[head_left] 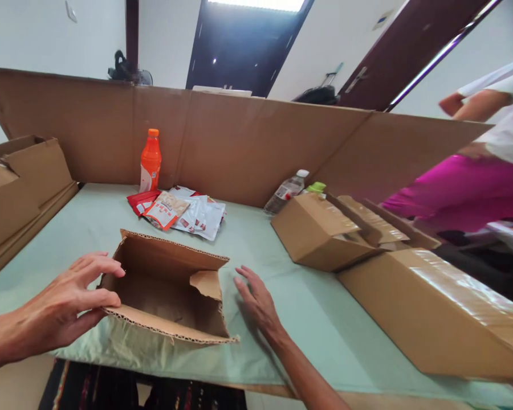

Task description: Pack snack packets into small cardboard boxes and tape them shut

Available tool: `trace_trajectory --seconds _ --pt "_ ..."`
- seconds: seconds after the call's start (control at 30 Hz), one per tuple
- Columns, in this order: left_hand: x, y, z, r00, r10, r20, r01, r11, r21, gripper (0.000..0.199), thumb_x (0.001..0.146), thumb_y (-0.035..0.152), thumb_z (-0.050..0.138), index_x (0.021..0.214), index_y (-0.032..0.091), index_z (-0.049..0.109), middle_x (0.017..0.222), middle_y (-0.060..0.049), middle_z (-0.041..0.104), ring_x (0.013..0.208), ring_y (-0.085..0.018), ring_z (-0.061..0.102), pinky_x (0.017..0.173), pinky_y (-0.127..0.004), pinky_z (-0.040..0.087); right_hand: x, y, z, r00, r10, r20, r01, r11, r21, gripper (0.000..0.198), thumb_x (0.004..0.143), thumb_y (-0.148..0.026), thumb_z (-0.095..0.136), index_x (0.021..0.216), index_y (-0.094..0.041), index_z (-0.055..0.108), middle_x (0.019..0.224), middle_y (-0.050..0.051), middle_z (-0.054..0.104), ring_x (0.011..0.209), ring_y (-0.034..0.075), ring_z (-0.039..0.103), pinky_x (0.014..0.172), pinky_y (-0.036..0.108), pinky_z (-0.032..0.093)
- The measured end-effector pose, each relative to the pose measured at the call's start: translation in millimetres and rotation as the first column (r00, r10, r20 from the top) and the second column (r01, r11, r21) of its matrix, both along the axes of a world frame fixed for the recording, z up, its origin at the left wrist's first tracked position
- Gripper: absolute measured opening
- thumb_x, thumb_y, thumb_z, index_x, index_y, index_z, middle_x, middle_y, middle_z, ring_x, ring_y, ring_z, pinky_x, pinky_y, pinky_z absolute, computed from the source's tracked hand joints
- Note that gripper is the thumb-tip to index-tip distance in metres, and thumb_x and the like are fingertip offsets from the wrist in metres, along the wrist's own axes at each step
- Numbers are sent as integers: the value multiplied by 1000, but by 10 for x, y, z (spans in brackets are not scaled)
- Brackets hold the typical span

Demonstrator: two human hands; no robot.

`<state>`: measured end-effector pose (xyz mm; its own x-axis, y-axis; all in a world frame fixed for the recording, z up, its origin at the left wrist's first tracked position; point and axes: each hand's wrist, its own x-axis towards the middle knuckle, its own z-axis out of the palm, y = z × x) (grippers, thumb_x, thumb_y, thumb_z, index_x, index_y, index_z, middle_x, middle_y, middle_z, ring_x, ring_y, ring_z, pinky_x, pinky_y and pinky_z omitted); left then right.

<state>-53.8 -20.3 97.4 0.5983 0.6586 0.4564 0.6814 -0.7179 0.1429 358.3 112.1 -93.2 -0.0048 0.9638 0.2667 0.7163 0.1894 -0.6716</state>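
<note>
A small cardboard box point(171, 285) stands near the table's front edge with its top open, and its inside looks bare. One torn flap sticks up at its right end. My left hand point(83, 293) grips the box's left end, fingers curled at the rim and thumb by the front corner. To the right of the box, my right hand point(256, 296) hovers just off its side, fingers extended and holding nothing. Behind the box lie a red and beige food pouch point(166, 209) and several silvery-white packets point(203, 216).
An orange bottle point(151, 162) stands behind the packets. Taped cardboard boxes point(436, 307) line the right, with a clear bottle point(287, 191) behind them. More cartons point(21, 188) fill the left. A cardboard wall point(239, 142) closes the back. A person point(496, 136) stands beyond it.
</note>
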Motion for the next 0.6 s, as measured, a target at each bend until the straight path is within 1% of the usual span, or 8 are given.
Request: trace_trajectory --seconds 0.1,0.17,0.23,0.27,0.33,0.47,0.53,0.6 --pt "-55 0 -77 999 32 34 -32 999 17 32 97 6 52 111 29 69 139 -7 60 142 -24 51 114 -39 50 -329 -102 324 965 112 -239 -116 993 -2 65 103 -66 34 139 -22 66 146 13 67 133 28 63 109 45 53" --pt "-56 -17 -166 995 52 81 -56 997 48 38 94 3 51 119 27 66 143 -7 58 143 -24 49 119 -42 46 -608 -178 496 838 168 -519 -224 973 -47 70 98 -76 41 133 -23 71 137 11 73 124 30 68 105 44 56" --pt "-14 -54 -286 986 75 151 -87 993 77 42 91 0 48 122 25 62 146 -9 55 144 -24 49 121 -42 44 -827 -201 582 675 99 -731 -303 941 -153 79 88 -87 49 117 -20 78 121 13 79 111 33 73 97 46 59" --pt "20 -78 -351 977 88 192 -107 990 91 43 89 -1 48 122 24 61 147 -9 54 145 -24 48 121 -41 44 -894 -175 595 638 36 -769 -311 926 -215 80 83 -91 52 109 -19 79 112 13 81 105 34 74 92 46 61" --pt "107 -123 -472 955 112 274 -145 984 103 43 87 -2 47 121 22 61 149 -11 52 146 -26 47 118 -41 47 -952 -23 589 622 -61 -780 -289 909 -302 79 80 -92 55 100 -20 79 101 12 82 100 34 75 84 44 62" --pt "290 -143 -592 907 129 402 -175 982 78 44 87 -1 48 121 23 60 148 -11 54 146 -30 48 115 -48 53 -1006 625 588 653 -79 -754 -278 900 -335 57 89 -75 62 95 -20 76 106 11 80 98 28 75 75 34 61" --pt "365 -115 -615 885 125 449 -174 982 69 45 85 -1 49 122 24 60 145 -11 59 143 -31 52 113 -52 55 -1127 1007 607 683 -87 -725 -286 881 -376 41 95 -59 67 101 -19 74 112 10 77 93 24 75 71 31 60" --pt "418 -84 -659 852 146 502 -213 974 78 45 83 0 49 118 25 61 142 -10 63 139 -32 57 112 -54 55 -1319 1352 615 727 -103 -679 -291 850 -440 33 99 -46 69 115 -18 71 118 9 73 95 22 74 77 34 61"
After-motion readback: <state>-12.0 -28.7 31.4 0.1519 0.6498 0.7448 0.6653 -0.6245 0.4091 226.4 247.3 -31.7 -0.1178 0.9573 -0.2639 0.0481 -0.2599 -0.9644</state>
